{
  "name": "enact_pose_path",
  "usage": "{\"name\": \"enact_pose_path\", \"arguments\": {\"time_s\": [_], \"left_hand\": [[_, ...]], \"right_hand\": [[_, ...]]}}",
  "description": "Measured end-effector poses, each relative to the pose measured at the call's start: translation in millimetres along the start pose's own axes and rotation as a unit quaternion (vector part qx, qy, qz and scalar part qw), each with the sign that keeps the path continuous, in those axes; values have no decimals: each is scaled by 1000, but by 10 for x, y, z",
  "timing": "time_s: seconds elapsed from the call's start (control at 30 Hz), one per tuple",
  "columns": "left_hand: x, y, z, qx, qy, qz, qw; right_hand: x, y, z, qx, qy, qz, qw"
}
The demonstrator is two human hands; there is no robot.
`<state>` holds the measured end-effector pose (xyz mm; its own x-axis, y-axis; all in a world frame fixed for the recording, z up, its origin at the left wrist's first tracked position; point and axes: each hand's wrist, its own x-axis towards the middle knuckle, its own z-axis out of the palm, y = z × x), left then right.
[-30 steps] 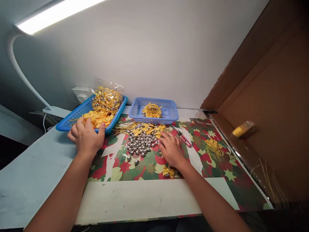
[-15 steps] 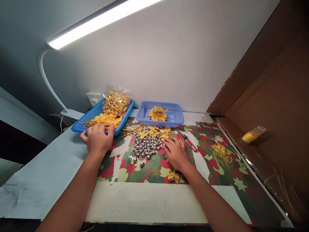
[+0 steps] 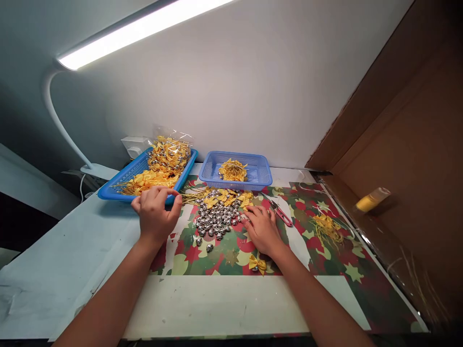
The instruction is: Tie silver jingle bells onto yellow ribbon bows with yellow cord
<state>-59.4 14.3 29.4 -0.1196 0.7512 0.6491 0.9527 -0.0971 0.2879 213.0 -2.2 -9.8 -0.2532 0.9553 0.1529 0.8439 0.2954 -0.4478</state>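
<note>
Work table [image 3: 54, 270], pale top, partly covered by a festive patterned sheet [image 3: 325, 260] in red, green and cream. Desk lamp [image 3: 137, 29], lit, arching over from the left. Cardboard panel [image 3: 405, 144] standing along the right edge, with a yellow-capped tube [image 3: 371, 200] against it. Long blue tray [image 3: 123, 178] at the back left, holding loose yellow ribbon bows [image 3: 152, 179] and a clear bag [image 3: 170, 152] of more. Small blue basket [image 3: 253, 171] just right of it, with a tuft of gold thread pieces [image 3: 233, 169]. Pile of silver bells [image 3: 215, 219] on the sheet between the two hands, yellow bows mixed along its far edge. Left hand [image 3: 157, 214]: a second ago spread flat on the tray's near rim, now drawn back off it towards the person, fingers curled into a loose fist just in front of the tray; whether it has taken a bow cannot be told. Right hand [image 3: 262, 229]: unchanged, palm down, fingers spread flat and holding nothing, fingertips touching the right edge of the bells. Red-handled snips [image 3: 282, 216] just beyond that hand. Single finished bow [image 3: 257, 263] beside the right wrist. Loose yellow scraps [image 3: 325, 226] further right.
</note>
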Motion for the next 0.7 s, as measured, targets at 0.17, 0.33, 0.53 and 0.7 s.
{"name": "enact_pose_path", "arguments": {"time_s": [0.17,0.33,0.53,0.7], "left_hand": [[-99,153,44,-67,-21,62,996],[-262,374,59,-194,-116,114,967],[-493,639,43,-415,-288,15,863],[-545,705,77,-571,-351,-150,727]], "right_hand": [[-21,-1,-50,51,54,3,997],[-68,-67,-151,329,153,31,931],[-106,-198,-119,578,7,104,809],[-147,-252,-94,582,-46,75,809]]}}
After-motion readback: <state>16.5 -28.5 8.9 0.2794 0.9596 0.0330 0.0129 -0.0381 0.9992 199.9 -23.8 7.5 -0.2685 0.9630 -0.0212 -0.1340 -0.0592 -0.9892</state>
